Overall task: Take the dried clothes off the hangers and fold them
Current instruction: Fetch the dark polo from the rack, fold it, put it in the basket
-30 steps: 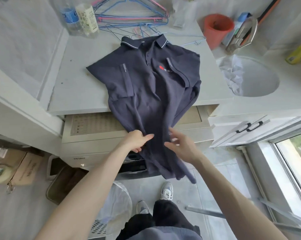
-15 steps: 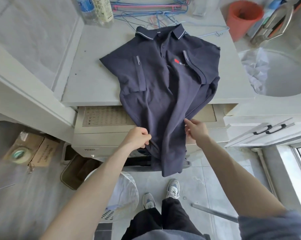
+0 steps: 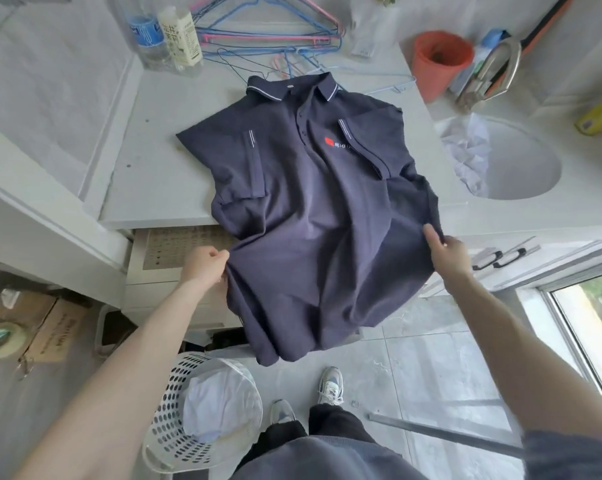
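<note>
Laundry basket (image 3: 168, 424) on floor, lower left, white cloth inside. Left grip (image 3: 206, 265) pinching left side edge of navy polo shirt (image 3: 310, 209). Shirt front-up, collar end on table (image 3: 147, 174), sleeves folded inward, hem hanging off front edge. Hangers (image 3: 268, 36) behind collar. Right grip (image 3: 448, 252) pinching right side edge.

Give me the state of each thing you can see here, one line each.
Polo shirt: off its hanger, front up, sleeves folded in, hem hanging off the counter.
Left hand: grips the shirt's left edge.
Right hand: grips the shirt's right edge.
Hangers: empty, piled behind the shirt.
Laundry basket: on the floor, white cloth inside.
</note>
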